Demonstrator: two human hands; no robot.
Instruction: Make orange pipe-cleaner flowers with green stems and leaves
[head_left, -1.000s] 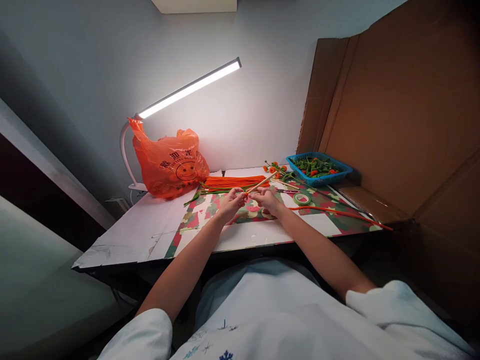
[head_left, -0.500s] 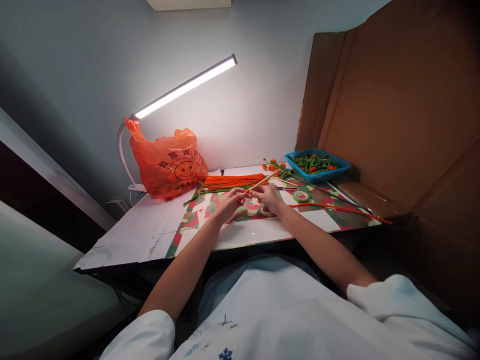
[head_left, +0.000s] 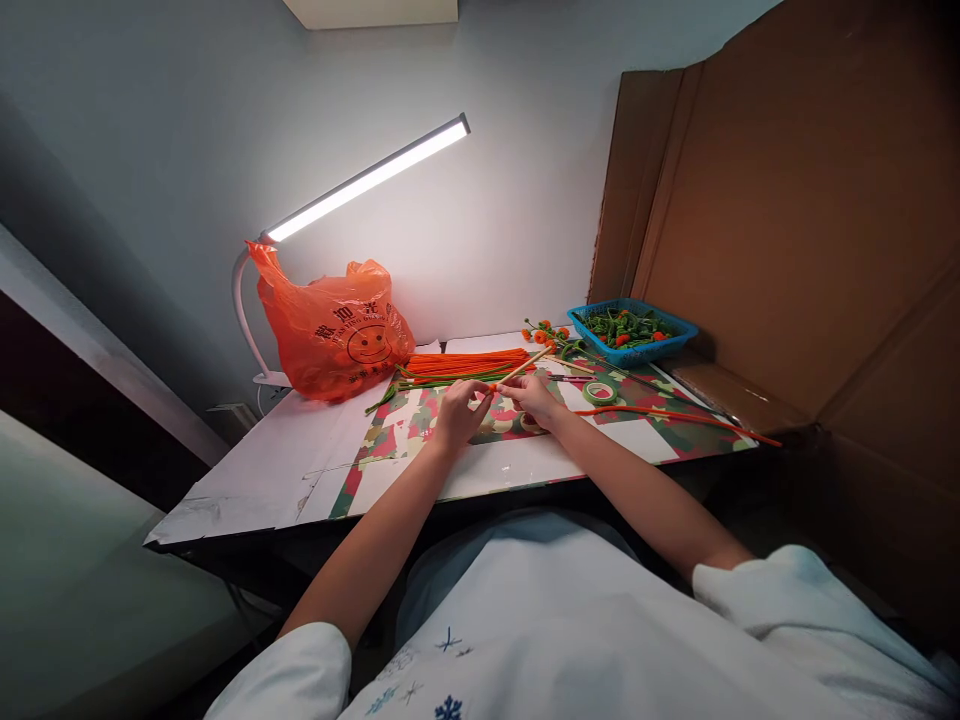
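Over the patterned mat, my left hand (head_left: 459, 412) is closed, its thumb and fingertips pinching a small orange pipe cleaner piece (head_left: 492, 389). My right hand (head_left: 535, 400), fingers pressed together, grips the lower end of a thin wooden stick (head_left: 526, 364) that slants up to the right. The stick's lower end meets the orange piece between both hands' fingertips; how the two are joined is too small to tell. Just behind the hands lie a bundle of orange pipe cleaners (head_left: 469, 364) and several green ones (head_left: 435, 381). One long orange pipe cleaner (head_left: 675, 413) stretches rightward from beside my right wrist.
A roll of green tape (head_left: 599, 392) lies right of my hands. Orange flowers (head_left: 546, 333) and a blue basket (head_left: 634, 354) of green and orange pieces stand farther back. An orange plastic bag (head_left: 334, 335) sits under a lit lamp (head_left: 371, 178); cardboard (head_left: 787, 220) walls the right side.
My left hand has turned and its fingers have curled in more around the orange piece. The stick and my right hand have shifted only slightly.
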